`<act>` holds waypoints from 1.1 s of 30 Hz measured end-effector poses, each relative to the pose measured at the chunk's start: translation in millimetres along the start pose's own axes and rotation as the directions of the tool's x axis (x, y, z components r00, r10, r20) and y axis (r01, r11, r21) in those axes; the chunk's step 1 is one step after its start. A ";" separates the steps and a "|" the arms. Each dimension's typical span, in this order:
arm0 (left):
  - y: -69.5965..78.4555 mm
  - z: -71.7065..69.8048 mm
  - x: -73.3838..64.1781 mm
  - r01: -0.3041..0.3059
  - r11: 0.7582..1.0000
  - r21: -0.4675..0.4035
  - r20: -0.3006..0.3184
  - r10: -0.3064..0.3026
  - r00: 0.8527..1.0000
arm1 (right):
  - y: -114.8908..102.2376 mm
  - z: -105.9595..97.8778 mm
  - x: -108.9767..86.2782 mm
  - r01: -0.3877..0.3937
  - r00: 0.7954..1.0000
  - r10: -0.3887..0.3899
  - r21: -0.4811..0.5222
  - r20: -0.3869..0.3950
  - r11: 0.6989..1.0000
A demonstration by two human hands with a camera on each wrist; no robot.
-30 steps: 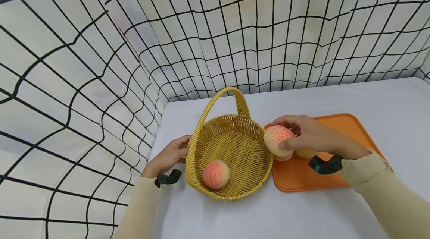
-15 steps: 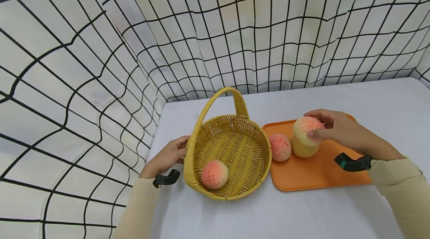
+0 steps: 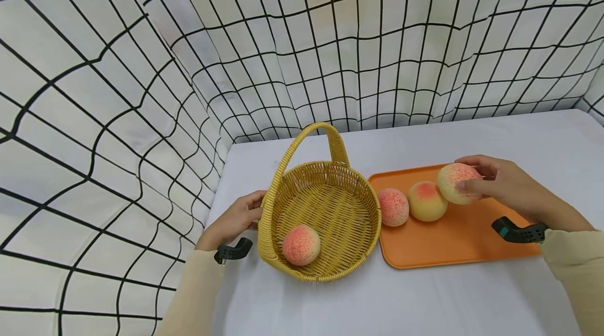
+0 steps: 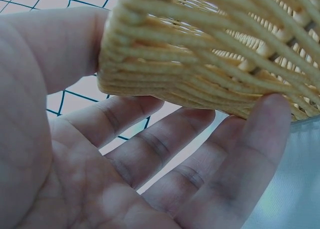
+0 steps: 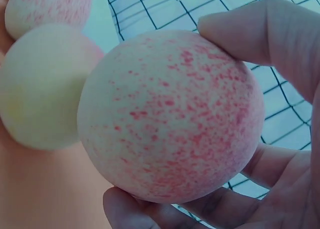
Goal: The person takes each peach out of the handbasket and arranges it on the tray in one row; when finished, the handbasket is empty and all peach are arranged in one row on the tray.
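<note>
My right hand (image 3: pixel 507 186) holds a speckled pink-and-cream peach (image 3: pixel 459 183) over the orange tray (image 3: pixel 453 247). In the right wrist view the thumb and fingers wrap this peach (image 5: pixel 172 116) from opposite sides. Left of it on the tray sit a yellow peach (image 3: pixel 427 201) with a red top and a pinker peach (image 3: pixel 394 207) close to the basket. My left hand (image 3: pixel 238 218) grips the side of the yellow wicker basket (image 3: pixel 346 220). In the left wrist view the fingers (image 4: pixel 160 149) reach along the basket's underside. Another peach (image 3: pixel 301 245) lies inside the basket.
The basket's tall arched handle (image 3: pixel 289 160) rises over its left side. A white cloth covers the table (image 3: pixel 330 307). Black netting (image 3: pixel 330 53) over white sheeting stands behind the table and along its left.
My right hand has carried the speckled peach rightward, away from the basket and past the yellow peach, which now shows fully. My left hand and the basket have hardly moved.
</note>
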State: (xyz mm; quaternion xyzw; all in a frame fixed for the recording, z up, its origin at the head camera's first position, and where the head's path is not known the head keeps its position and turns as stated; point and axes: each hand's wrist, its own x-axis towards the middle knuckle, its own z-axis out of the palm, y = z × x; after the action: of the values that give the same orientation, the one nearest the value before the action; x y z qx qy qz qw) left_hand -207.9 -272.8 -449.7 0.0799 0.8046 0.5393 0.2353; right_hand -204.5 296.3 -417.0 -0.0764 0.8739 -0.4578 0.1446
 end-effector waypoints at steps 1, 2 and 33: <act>-0.2 -0.4 0.1 -0.001 1.000 -0.001 0.002 0.001 1.000 | 2.3 -0.6 -0.2 -0.003 1.000 0.003 0.007 -0.004 1.000; -0.2 -0.6 0.1 -0.001 1.000 -0.002 0.003 0.001 1.000 | 5.1 -1.2 0.2 0.001 1.000 -0.001 0.019 -0.003 1.000; 0.9 -1.4 -0.1 0.007 1.000 -0.001 0.003 -0.007 1.000 | 45.6 9.7 10.2 -0.053 0.998 0.053 0.003 0.012 0.999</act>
State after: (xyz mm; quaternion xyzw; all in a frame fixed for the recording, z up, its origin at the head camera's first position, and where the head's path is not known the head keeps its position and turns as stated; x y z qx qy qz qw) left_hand -208.5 -273.6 -448.4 0.0778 0.8043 0.5387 0.2386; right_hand -211.1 312.1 -461.6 -0.0555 0.8739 -0.4548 0.1622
